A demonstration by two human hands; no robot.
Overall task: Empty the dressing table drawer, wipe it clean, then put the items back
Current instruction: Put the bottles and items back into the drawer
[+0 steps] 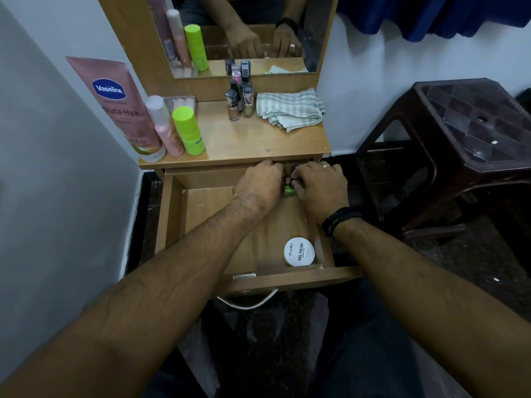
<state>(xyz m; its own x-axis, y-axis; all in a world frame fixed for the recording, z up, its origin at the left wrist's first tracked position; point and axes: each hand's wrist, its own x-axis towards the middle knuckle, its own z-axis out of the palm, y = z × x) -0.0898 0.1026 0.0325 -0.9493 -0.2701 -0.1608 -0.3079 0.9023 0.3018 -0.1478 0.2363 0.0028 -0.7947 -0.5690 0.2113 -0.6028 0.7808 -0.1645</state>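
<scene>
The drawer [172, 214] of the dressing table [258, 142] stands pulled out, a light wooden box with a bare floor over most of its left half and a metal handle [247, 304] hanging under its front edge. At its back edge, under the lip of the tabletop, both hands meet. The left hand [258, 182] is curled, fingers bent down and pressed together on something small and dark; beside it the right hand [319, 185], with a ring and a black wristband, has its fingers closed round a small green bottle [288, 190], of which only a patch shows between the two hands. What else they hold I cannot tell. Near the drawer's front right corner sits a round white tub [299, 252] labelled nail polish.

On the tabletop, at the left edge, a pink Vaseline tube [115, 101] leans against the wall, with a pink bottle [165, 127] and a lime-green capped bottle [188, 130] just beside it near the front left corner. Toward the back edge, at the middle, a cluster of nail polish bottles [240, 103] stands below the mirror [244, 33]. A folded striped cloth [290, 109] lies at the back right corner. Right of the table, well apart, stands a dark brown plastic stool [459, 133].
</scene>
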